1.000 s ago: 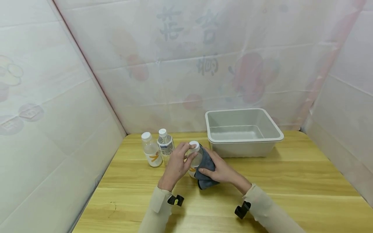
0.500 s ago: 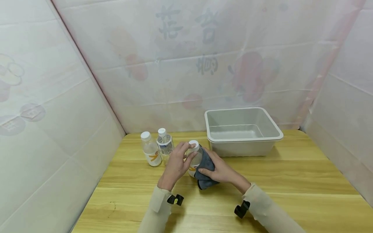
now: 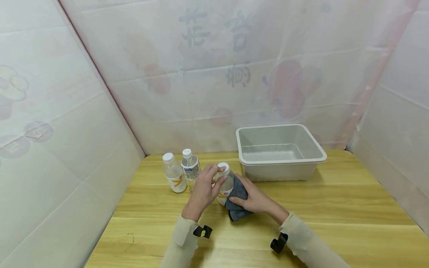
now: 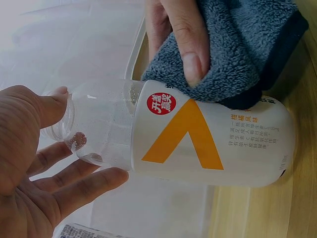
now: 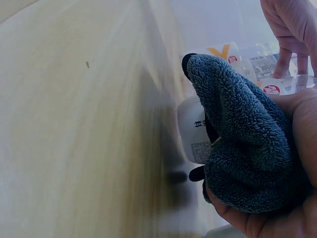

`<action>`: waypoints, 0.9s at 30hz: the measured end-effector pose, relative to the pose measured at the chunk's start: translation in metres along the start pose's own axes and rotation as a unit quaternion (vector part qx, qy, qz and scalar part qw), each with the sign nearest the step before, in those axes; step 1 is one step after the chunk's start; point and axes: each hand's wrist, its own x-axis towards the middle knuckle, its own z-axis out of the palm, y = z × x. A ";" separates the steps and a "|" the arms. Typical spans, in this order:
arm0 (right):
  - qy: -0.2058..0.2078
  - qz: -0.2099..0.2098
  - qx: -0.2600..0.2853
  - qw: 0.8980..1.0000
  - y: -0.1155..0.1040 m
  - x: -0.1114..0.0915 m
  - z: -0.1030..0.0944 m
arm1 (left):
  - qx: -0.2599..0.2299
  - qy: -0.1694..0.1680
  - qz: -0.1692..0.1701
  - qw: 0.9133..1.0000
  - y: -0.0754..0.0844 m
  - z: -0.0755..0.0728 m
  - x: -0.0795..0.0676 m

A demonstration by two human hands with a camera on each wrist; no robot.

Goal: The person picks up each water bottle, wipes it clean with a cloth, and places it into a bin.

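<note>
A clear bottle (image 3: 228, 182) with a white cap and a white label bearing an orange mark stands upright at mid-table. My left hand (image 3: 203, 188) holds it at the neck and cap from the left, its thumb on one side and fingers on the other in the left wrist view. From the other side, my right hand (image 3: 257, 198) grips a bunched blue-grey towelling cloth (image 3: 239, 190) with dark edging and presses it against the bottle's label. In the right wrist view the cloth (image 5: 247, 134) fills the palm and hides most of the bottle.
Left of my left hand stand another orange-marked bottle (image 3: 175, 178) and a slimmer clear bottle (image 3: 191, 165), both white-capped. A pale grey plastic bin (image 3: 276, 172) sits at the back right of the wooden table (image 3: 328, 216). Printed sheeting (image 3: 201, 96) encloses the table's back and sides.
My right hand and the cloth have slid slightly down the bottle, and more of its clear shoulder and label shows. My left hand keeps its hold at the top.
</note>
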 end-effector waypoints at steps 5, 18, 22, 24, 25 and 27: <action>-0.007 0.021 0.005 1.000 0.004 -0.002 0.002 | -0.006 -0.003 -0.005 1.000 0.001 0.000 0.000; -0.008 0.017 -0.009 1.000 0.010 -0.002 0.007 | -0.002 -0.002 -0.004 1.000 0.000 0.001 0.000; -0.009 0.022 -0.011 1.000 0.013 -0.003 0.009 | -0.009 -0.004 -0.007 1.000 -0.001 0.002 -0.001; -0.012 0.026 -0.012 1.000 0.013 -0.003 0.009 | -0.013 -0.002 -0.010 1.000 0.000 0.002 -0.001; -0.013 0.026 -0.011 1.000 0.013 -0.003 0.009 | -0.014 -0.002 -0.011 1.000 0.000 0.002 -0.001; -0.014 0.026 -0.010 1.000 0.013 -0.003 0.008 | -0.012 -0.003 -0.011 1.000 0.001 0.001 -0.001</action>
